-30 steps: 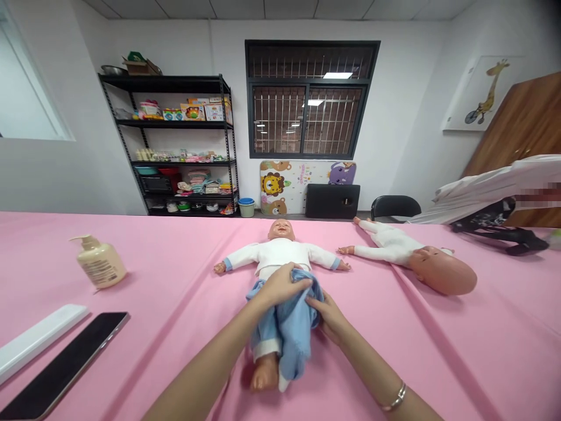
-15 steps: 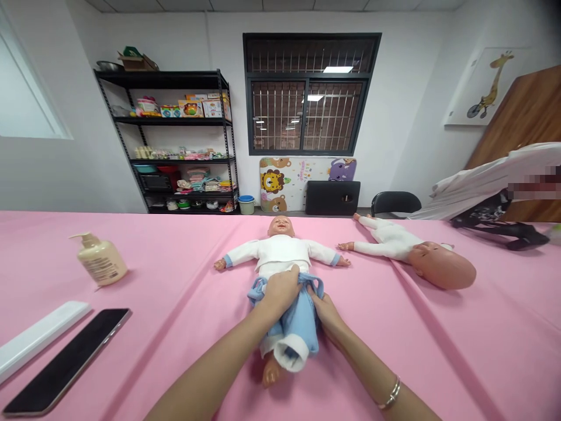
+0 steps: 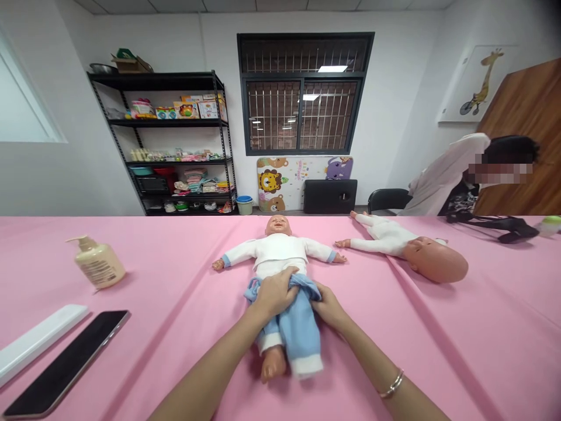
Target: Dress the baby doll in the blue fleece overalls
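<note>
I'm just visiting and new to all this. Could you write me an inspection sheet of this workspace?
Surface: pink table cover, with creases.
Job's things: doll in a white top, on its back with arms spread; blue trousers over its legs, one bare foot showing.
Clutter: pump bottle, white case and dark phone-like device at left; second doll at right; black item beyond it, unclear what.
Grippers: bare hands; left hand and right hand both hold the trousers near the waist.
Cables: nothing seen.
Surroundings: black shelves, barred window, black chair, another person at right.
</note>
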The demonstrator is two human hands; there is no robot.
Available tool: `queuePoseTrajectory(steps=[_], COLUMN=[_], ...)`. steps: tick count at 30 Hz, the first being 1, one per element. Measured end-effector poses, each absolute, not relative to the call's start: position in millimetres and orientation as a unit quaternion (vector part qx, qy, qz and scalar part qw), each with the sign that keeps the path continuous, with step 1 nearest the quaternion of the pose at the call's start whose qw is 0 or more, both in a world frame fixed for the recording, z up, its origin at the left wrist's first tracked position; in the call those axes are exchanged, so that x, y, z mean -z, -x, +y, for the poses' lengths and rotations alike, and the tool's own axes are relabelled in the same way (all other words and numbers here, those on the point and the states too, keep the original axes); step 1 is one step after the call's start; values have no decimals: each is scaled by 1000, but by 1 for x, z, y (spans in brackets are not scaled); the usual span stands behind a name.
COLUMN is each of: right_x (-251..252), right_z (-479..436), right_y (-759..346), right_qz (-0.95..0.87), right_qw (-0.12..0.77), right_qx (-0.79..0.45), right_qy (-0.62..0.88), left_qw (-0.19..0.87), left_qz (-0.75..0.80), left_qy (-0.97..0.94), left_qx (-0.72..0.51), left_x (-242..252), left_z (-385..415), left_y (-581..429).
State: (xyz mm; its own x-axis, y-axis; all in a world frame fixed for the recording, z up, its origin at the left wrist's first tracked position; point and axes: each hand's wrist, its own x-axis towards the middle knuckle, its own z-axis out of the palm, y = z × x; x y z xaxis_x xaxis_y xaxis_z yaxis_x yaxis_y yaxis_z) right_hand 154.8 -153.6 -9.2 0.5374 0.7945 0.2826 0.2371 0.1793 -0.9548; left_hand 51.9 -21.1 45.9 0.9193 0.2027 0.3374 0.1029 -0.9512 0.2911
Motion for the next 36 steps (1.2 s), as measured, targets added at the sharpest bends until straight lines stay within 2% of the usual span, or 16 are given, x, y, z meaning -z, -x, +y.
queuePoseTrajectory(steps=[3, 6, 8, 13, 16, 19, 23, 26, 28, 30, 33, 36], right_x=[22, 31, 34, 28, 27, 31, 37, 38, 37, 35, 31, 29], right_z=[-144, -139, -138, -142, -143, -141, -145, -154, -159, -161, -162, -165], right_y=[-152, -152, -154, -166, -171, -175, -184, -190, -191, -189, -179, -167], right_qz=[-384, -335, -320, -341, -338, -334, -328, -316, -301, -296, -356, -415], right_qw=[664, 675, 667, 613, 615, 620, 570, 539, 477, 394, 305, 237], right_qx=[-101, -71, -91, -249, -290, -282, -165, -98, -28, 27, 26, 26], right_qy=[634, 654, 667, 667, 650, 652, 736, 774, 825, 870, 883, 878], left_qw=[128, 109, 97, 50, 2, -29, -30, -5, 38, 123, 263, 322], left_qz=[55, 69, 80, 108, 114, 104, 35, 25, 85, 167, 181, 152], left_qy=[-977, -982, -984, -986, -983, -979, -972, -957, -943, -926, -910, -900], left_qx=[-159, -136, -124, -117, -144, -175, -232, -290, -321, -315, -263, -252], left_x=[-47, -46, -45, -38, -35, -37, -44, -42, -33, -22, -4, 9], left_z=[-22, -22, -22, -25, -25, -23, -27, -28, -20, -7, 16, 31], left_y=[-51, -54, -57, -70, -81, -86, -80, -65, -49, -27, 8, 32])
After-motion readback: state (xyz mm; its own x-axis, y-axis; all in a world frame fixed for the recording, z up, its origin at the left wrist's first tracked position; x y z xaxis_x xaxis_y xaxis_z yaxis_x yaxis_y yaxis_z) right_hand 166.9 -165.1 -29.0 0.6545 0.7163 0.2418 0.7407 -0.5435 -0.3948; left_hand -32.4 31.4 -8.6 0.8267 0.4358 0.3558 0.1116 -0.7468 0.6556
